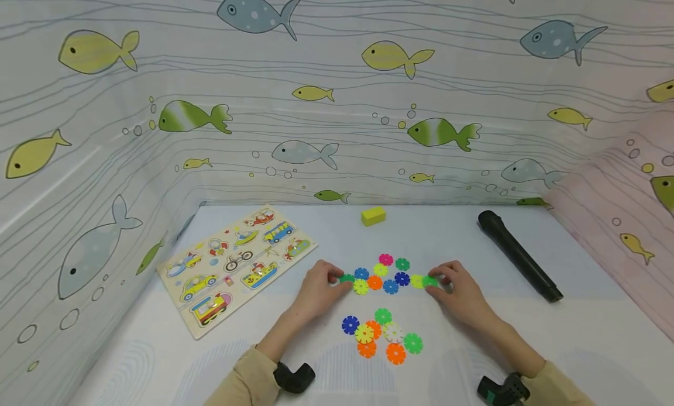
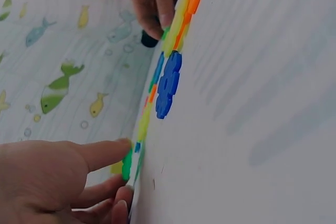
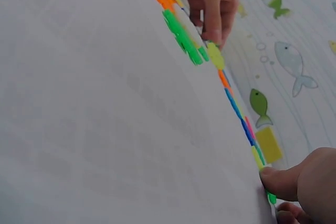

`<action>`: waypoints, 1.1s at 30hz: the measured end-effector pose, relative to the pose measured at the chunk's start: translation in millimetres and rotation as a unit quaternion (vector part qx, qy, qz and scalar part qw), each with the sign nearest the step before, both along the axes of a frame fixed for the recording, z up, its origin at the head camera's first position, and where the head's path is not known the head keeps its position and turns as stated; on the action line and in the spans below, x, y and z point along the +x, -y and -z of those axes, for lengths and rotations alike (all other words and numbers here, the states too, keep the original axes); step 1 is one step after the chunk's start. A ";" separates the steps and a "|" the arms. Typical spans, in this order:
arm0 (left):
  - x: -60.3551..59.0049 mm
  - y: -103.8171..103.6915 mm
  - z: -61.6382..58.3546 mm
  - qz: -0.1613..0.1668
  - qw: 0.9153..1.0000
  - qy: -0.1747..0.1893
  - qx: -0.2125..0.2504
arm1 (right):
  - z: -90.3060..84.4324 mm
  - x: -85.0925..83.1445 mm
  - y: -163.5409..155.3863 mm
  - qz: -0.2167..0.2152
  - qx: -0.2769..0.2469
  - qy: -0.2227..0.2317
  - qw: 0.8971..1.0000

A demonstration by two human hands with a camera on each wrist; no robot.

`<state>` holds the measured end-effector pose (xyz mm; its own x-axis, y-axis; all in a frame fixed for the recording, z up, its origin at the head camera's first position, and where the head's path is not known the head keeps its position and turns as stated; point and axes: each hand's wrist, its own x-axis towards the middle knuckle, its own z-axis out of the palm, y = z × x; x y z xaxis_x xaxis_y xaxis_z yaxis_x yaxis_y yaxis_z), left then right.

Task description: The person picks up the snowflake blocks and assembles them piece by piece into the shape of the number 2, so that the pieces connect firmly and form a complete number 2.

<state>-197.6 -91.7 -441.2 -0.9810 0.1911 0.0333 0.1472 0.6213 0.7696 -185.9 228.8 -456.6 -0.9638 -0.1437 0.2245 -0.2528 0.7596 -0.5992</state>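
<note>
A chain of joined snowflake discs [image 1: 387, 275] in several colours lies flat on the white table [image 1: 526, 347]. My left hand [image 1: 319, 287] pinches the green disc [image 1: 346, 278] at the chain's left end [image 2: 127, 164]. At the right end my right hand [image 1: 457, 287] pinches another green disc [image 1: 430, 281], seen low in the right wrist view too [image 3: 271, 198]. Nearer to me sits a loose cluster of discs [image 1: 381, 334], with a blue disc [image 2: 168, 83] and a green disc [image 3: 181, 38] among them.
A wooden vehicle puzzle board [image 1: 237, 265] lies on the left. A yellow block [image 1: 373, 216] sits at the back, and a black microphone [image 1: 518, 255] lies on the right. Fish-print cloth walls [image 1: 337, 102] close in the table on three sides.
</note>
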 end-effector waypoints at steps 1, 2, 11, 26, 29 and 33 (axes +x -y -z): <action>-0.1 0.2 -0.3 -0.003 1.000 0.005 0.005 | 0.3 -0.2 0.2 -0.001 0.002 -0.003 1.000; -0.2 0.5 -0.6 -0.005 1.000 0.008 0.009 | 0.7 -0.3 0.4 -0.001 0.005 -0.005 1.000; -3.3 4.0 -3.8 -0.002 1.000 0.017 0.021 | 3.2 -0.9 -0.3 0.021 0.012 -0.012 1.000; -8.1 -1.8 -20.1 -0.009 0.987 0.047 0.151 | -33.1 -5.3 7.6 0.024 -0.083 0.003 0.996; -7.2 -9.8 -37.2 -0.010 0.979 0.040 0.200 | -55.3 -10.8 23.5 0.014 -0.133 0.017 0.991; -2.8 -23.9 -62.0 0.007 0.967 0.025 0.255 | -84.9 -13.2 48.3 0.009 -0.230 0.054 0.972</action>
